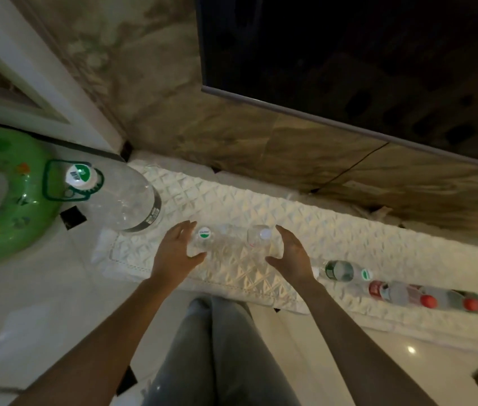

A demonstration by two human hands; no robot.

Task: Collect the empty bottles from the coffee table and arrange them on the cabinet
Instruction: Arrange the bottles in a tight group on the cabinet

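Two small clear bottles stand upright on the white quilted cover of the cabinet [305,218]. One has a green-and-white cap [205,233], the other a white cap [264,234]. My left hand [177,249] is cupped at the left side of the green-capped bottle, fingers fairly straight and thumb spread below it. At the right side of the white-capped bottle, my right hand [289,253] mirrors that pose. Neither hand wraps its bottle; whether they touch is unclear.
A big clear water jug [126,200] with a green handle stands at the cabinet's left end. To the right lie a green-label bottle [340,271] and several red-capped bottles [392,293]. A dark TV [363,54] hangs above. A green swim ring [12,200] lies on the floor.
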